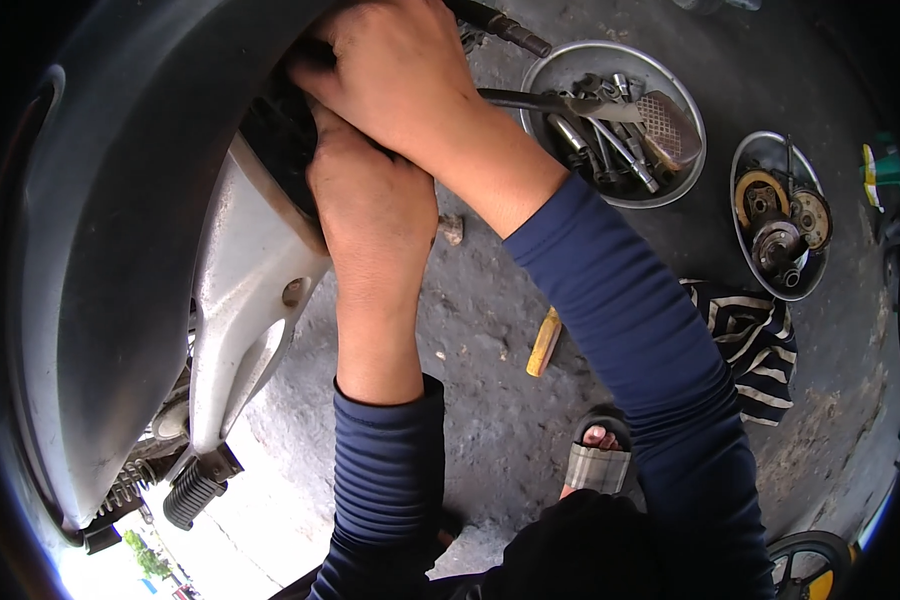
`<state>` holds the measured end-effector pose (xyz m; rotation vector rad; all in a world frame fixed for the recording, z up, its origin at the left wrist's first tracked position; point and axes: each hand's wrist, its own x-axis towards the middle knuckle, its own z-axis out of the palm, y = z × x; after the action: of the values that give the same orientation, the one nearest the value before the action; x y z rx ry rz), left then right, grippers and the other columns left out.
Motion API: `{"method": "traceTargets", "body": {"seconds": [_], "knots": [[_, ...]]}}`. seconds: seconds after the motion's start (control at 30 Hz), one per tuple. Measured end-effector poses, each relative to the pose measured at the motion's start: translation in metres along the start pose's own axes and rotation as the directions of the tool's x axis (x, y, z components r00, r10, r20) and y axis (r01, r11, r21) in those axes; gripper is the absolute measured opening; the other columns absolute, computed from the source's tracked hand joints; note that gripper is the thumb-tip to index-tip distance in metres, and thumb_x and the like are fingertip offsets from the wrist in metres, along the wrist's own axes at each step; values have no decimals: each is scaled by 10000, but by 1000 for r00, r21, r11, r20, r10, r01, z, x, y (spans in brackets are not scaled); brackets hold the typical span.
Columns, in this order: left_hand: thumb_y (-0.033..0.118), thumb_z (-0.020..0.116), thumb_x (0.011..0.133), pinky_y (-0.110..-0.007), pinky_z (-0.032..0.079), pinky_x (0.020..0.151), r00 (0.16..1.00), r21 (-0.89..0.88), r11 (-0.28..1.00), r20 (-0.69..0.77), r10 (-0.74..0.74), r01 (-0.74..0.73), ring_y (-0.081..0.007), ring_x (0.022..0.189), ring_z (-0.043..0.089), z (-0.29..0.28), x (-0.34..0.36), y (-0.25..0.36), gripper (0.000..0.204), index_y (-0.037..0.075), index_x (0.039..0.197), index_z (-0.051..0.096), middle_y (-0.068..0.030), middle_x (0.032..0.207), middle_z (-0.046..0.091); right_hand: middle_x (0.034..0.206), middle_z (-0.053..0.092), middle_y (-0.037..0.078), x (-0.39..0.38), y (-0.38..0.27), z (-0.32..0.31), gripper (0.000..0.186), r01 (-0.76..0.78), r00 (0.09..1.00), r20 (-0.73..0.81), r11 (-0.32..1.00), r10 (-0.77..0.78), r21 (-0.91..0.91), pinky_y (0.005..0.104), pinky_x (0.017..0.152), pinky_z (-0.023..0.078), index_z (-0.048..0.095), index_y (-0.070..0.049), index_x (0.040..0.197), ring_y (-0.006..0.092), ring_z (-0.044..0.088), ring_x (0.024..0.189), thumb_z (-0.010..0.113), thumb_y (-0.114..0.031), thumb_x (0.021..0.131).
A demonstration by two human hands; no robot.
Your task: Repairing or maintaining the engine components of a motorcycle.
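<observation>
Left hand (pixel 372 200) and right hand (pixel 400 75) close together at dark recess (pixel 273 135) of motorbike (pixel 120 250), fingers mostly hidden, cannot tell what they grip; motorbike along left, pale bracket (pixel 242 275) below hands; rightward, pedal (pixel 670 130) overlapping metal bowl (pixel 575 68) of tools (pixel 625 152); beyond, smaller bowl (pixel 767 148) of parts (pixel 778 245), striped cloth (pixel 755 345) nearby

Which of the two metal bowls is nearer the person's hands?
The bowl holding long metal tools. The other bowl, with round parts, lies farther from the right hand.
</observation>
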<state>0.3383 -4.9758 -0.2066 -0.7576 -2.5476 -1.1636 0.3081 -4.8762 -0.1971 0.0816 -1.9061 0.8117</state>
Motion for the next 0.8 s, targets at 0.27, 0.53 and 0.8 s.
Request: {"method": "traceTargets", "body": {"seconds": [0.27, 0.53, 0.8], "knots": [[202, 691, 859, -360, 534, 768, 986, 57, 984, -11, 167, -166, -337, 943, 692, 3, 0, -6, 588, -59, 1321, 438, -223, 976, 701, 799, 687, 227, 3, -5, 0, 110, -147, 978, -124, 976, 168, 162, 441, 752, 527, 717, 20, 771, 375, 675, 769, 700, -81, 730], [194, 706, 838, -368, 534, 776, 987, 87, 985, -47, 156, -152, -342, 960, 682, 2, 3, -8, 499, -62, 1228, 530, -224, 1016, 693, 740, 653, 264, 8, -10, -5, 118, -502, 835, 4, 760, 550, 411, 431, 680, 530, 696, 44, 790, 408, 673, 730, 668, -69, 804], [56, 614, 876, -237, 465, 585, 993, -276, 961, 108, 46, -14, -106, 703, 601, -17, 8, -28, 633, -20, 1450, 358, -85, 997, 666, 869, 589, 131, -72, -51, -51, 295, -374, 908, -52, 861, 416, 345, 400, 706, 499, 653, -20, 936, 302, 614, 802, 751, -247, 775]]}}
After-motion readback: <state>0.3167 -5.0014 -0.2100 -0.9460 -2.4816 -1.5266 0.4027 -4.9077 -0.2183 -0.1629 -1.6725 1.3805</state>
